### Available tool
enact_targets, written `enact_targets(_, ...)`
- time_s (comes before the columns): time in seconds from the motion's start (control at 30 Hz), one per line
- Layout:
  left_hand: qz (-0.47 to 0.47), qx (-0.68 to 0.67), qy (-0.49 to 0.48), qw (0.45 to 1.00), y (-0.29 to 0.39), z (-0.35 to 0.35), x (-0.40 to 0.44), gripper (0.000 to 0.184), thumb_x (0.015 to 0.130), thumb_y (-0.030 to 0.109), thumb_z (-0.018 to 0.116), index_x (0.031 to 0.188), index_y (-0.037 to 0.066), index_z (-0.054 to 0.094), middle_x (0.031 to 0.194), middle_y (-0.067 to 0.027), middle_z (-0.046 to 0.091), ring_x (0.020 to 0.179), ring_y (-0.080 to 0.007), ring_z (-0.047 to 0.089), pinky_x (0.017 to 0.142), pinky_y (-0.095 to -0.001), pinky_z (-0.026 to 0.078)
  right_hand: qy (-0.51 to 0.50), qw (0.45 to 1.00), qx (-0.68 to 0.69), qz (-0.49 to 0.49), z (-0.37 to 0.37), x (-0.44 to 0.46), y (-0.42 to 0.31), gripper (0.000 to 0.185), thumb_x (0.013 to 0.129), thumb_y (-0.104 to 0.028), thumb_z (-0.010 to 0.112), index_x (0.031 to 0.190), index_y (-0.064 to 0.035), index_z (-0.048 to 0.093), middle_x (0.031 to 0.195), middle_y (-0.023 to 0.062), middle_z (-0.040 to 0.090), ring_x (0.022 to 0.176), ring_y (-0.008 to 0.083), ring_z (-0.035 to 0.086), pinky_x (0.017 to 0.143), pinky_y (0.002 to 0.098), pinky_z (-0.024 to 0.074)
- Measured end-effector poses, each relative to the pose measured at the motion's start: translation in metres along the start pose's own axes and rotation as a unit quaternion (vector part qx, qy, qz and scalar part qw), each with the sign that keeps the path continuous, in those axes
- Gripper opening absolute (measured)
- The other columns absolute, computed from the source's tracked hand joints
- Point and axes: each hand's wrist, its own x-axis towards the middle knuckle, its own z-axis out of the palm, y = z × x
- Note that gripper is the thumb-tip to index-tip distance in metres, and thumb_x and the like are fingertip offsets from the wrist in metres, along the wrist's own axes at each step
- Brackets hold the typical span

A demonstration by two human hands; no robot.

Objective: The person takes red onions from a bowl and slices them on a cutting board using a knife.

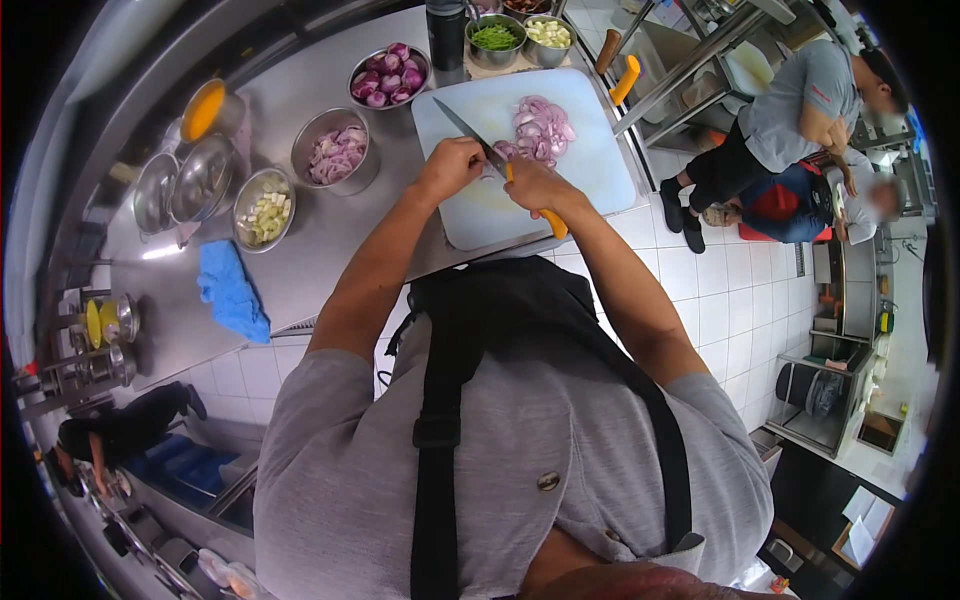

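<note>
Grey shirt, black straps: sitting nearest camera.
Yellow-handled steel knife: lying over white plastic cutting board; probably feeling light, stiff; handle suiting grip.
Tip: pointing far-left, long axis running diagonally back toward body.
Right hand: gripping handle.
Left hand: curling beside blade, can't tell if holding anything.
Sliced purple onion: likely slipping.

Sliced onion pale purple w/ wht; knife hndl orange; board bluish-wht; cloth blue; counter grey.
</note>
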Motion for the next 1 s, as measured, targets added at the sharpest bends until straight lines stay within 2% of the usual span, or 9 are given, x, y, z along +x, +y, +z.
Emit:
enact_targets(0.1, -0.013, -0.008, -0.002, 1.0, 0.001, 0.0, 0.0, 0.011, 0.082, -0.002, 0.077, 0.093, -0.001, 0.074, 0.088, -0.0149, 0.073, 0.077, -0.0266, 0.074, 0.071, -0.0361, 0.058, 0.035, 0.999, -0.003, 0.001, 0.012, 0.0, 0.002, 0.038, 0.099, -0.016, 0.06, 0.12, 0.0141, 0.051, 0.089, 0.0266, 0.07, 0.056, 0.0319, 0.071, 0.049, 0.0444, 0.0553)
enact_targets(0.2, -0.022, -0.007, -0.002, 1.0, 0.001, 0.002, -0.002, 0.011, 0.083, -0.002, 0.077, 0.095, -0.001, 0.075, 0.09, -0.0153, 0.074, 0.079, -0.0261, 0.074, 0.072, -0.0356, 0.058, 0.207, 0.952, -0.167, -0.151, 0.067, 0.054, 0.068, 0.039, 0.097, -0.014, 0.059, 0.123, 0.0139, 0.054, 0.095, 0.0299, 0.073, 0.062, 0.034, 0.074, 0.059, 0.0433, 0.0607)
enact_targets(0.3, -0.02, 0.001, -0.004, 1.0, 0.003, 0.002, -0.005, 0.013, 0.085, -0.003, 0.076, 0.097, -0.001, 0.076, 0.093, -0.0155, 0.074, 0.08, -0.0259, 0.075, 0.073, -0.0348, 0.059, 0.049, 0.999, 0.02, 0.002, 0.02, 0.007, 0.012, 0.042, 0.099, -0.022, 0.064, 0.123, 0.0115, 0.055, 0.091, 0.0284, 0.073, 0.065, 0.0359, 0.074, 0.064, 0.0451, 0.0601)
enact_targets(0.47, -0.052, -0.043, 0.085, 0.994, -0.008, 0.004, -0.013, 0.014, 0.089, -0.002, 0.075, 0.102, 0.001, 0.078, 0.1, -0.013, 0.076, 0.082, -0.0236, 0.076, 0.074, -0.0335, 0.06, 0.096, 0.993, 0.058, -0.026, -0.017, -0.027, 0.008, 0.046, 0.099, -0.028, 0.068, 0.124, 0.0086, 0.055, 0.088, 0.0275, 0.072, 0.068, 0.039, 0.073, 0.07, 0.0483, 0.0567)
enact_targets(0.6, -0.109, -0.053, 0.199, 0.972, -0.004, -0.013, -0.021, 0.014, 0.091, 0.001, 0.075, 0.104, 0.002, 0.079, 0.102, -0.0109, 0.076, 0.082, -0.0203, 0.076, 0.071, -0.0314, 0.06, 0.095, 0.991, 0.09, -0.021, 0.006, -0.045, 0.024, 0.042, 0.099, -0.029, 0.069, 0.118, 0.0065, 0.057, 0.089, 0.0286, 0.071, 0.075, 0.0445, 0.072, 0.075, 0.0521, 0.0553)
enact_targets(0.7, -0.125, -0.042, 0.245, 0.961, 0.003, -0.025, -0.014, 0.013, 0.092, 0.002, 0.076, 0.105, 0.001, 0.079, 0.102, -0.0112, 0.075, 0.082, -0.0191, 0.075, 0.068, -0.0302, 0.059, 0.141, 0.983, 0.03, -0.113, 0.052, -0.04, 0.043, 0.039, 0.099, -0.03, 0.07, 0.113, 0.0046, 0.058, 0.091, 0.0297, 0.072, 0.086, 0.05, 0.071, 0.081, 0.0556, 0.0538)
enact_targets(0.73, -0.127, -0.04, 0.257, 0.957, 0.005, -0.029, -0.012, 0.013, 0.092, 0.003, 0.076, 0.105, 0.001, 0.079, 0.102, -0.0115, 0.075, 0.082, -0.0189, 0.075, 0.068, -0.0298, 0.059, 0.11, 0.989, 0.052, -0.088, 0.058, -0.04, 0.044, 0.039, 0.098, -0.031, 0.072, 0.113, 0.0032, 0.061, 0.094, 0.0315, 0.072, 0.096, 0.0521, 0.069, 0.086, 0.0573, 0.053)
enact_targets(0.93, -0.097, -0.005, 0.247, 0.964, 0.013, -0.032, -0.001, 0.015, 0.09, 0.003, 0.078, 0.105, 0.001, 0.078, 0.097, -0.0122, 0.073, 0.079, -0.0214, 0.075, 0.066, -0.0325, 0.061, 0.18, 0.98, -0.051, -0.065, 0.043, -0.02, 0.078, 0.043, 0.093, -0.038, 0.076, 0.11, 0.0002, 0.066, 0.097, 0.029, 0.074, 0.098, 0.0492, 0.07, 0.087, 0.0571, 0.0546)
enact_targets(1.0, -0.104, -0.007, 0.227, 0.968, 0.02, -0.027, -0.001, 0.015, 0.09, 0.004, 0.078, 0.105, 0.001, 0.078, 0.102, -0.0127, 0.072, 0.082, -0.0224, 0.074, 0.067, -0.0328, 0.061, 0.217, 0.973, -0.063, -0.051, 0.029, -0.018, 0.085, 0.043, 0.092, -0.039, 0.078, 0.109, -0.0006, 0.068, 0.099, 0.0268, 0.075, 0.099, 0.0475, 0.071, 0.088, 0.055, 0.056)
